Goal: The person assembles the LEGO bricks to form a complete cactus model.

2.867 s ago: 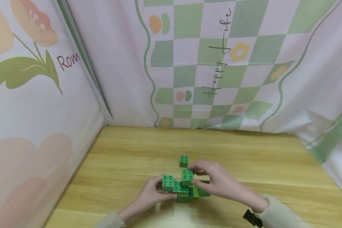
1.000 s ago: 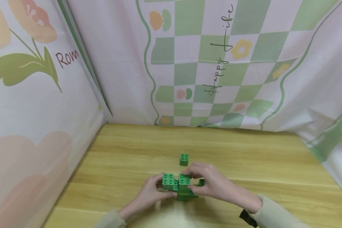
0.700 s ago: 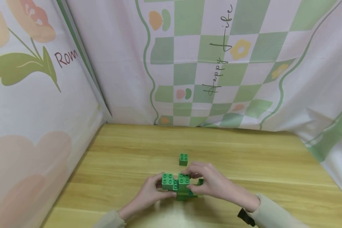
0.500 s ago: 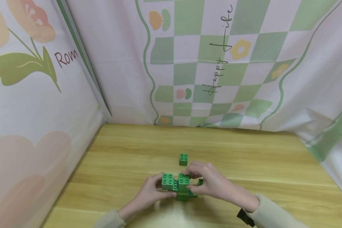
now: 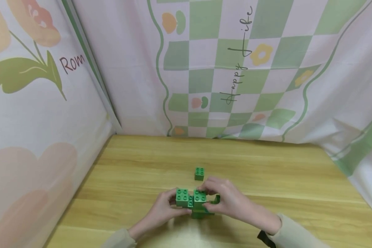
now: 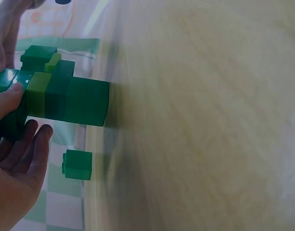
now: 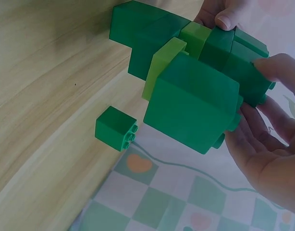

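Observation:
Both hands work on an assembly of green toy building bricks (image 6: 55,98) with thin lime-green layers, raised near the front of the table. My left hand (image 5: 162,212) grips its left side, thumb in front and fingers behind. With thumb and fingertips, my right hand (image 5: 234,201) pinches a green studded brick (image 5: 199,198) seated on the assembly's top. Beside that brick, a second studded brick (image 5: 182,197) sits at the upper left. The right wrist view shows the right hand's fingers (image 7: 272,125) around the brick; the head view hides part of the assembly behind this hand.
A loose green brick (image 5: 199,174) lies on the wooden table (image 5: 136,165) just beyond the hands. Printed white cloth (image 5: 136,86) hangs at the table's back and left edges. A dark strap (image 5: 266,238) hangs by the right sleeve.
Since the oldest frame, my right hand has moved slightly left with its brick, which now sits lower and nearer the other top brick. Over the last second both hands stay almost still.

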Demonstrator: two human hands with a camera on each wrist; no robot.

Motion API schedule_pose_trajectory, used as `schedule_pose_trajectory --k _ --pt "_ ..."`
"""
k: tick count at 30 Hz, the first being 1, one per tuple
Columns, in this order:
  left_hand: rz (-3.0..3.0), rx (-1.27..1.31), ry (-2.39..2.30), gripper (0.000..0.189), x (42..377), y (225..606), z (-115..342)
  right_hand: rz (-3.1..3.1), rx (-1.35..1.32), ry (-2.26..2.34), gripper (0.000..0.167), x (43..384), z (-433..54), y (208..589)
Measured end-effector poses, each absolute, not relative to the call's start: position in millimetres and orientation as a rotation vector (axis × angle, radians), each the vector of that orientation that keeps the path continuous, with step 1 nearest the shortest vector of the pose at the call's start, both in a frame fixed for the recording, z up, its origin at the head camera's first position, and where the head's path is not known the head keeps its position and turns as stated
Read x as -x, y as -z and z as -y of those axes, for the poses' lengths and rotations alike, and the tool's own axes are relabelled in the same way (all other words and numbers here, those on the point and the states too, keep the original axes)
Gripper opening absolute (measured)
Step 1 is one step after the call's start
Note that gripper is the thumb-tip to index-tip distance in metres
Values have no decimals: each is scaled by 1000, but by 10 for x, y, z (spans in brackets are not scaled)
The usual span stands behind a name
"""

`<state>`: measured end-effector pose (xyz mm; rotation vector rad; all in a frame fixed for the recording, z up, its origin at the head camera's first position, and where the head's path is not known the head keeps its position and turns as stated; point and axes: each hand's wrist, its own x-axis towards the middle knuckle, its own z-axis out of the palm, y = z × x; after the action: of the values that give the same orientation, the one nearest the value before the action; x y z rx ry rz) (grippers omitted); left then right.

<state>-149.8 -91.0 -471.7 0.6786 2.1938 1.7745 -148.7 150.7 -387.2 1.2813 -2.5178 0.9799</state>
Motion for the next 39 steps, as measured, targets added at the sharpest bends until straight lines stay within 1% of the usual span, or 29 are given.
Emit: schedule_pose_trajectory --k 11,17,27,39 --pt "-2196 -661 -1779 52 1491 4707 912 2577 -1304 -953 40 1500 -1553 3847" --pt "-2217 -643 -1770 49 1495 4692 917 2604 -1287 -1067 43 1579 -1615 3789" --pt "-2187 -624 -1766 48 1502 4670 910 2662 -1086 -1124 28 1833 -1757 3807" --pt "-2203 -601 -1744 47 1453 4648 898 2764 -937 -1139 28 2054 -1847 4021"
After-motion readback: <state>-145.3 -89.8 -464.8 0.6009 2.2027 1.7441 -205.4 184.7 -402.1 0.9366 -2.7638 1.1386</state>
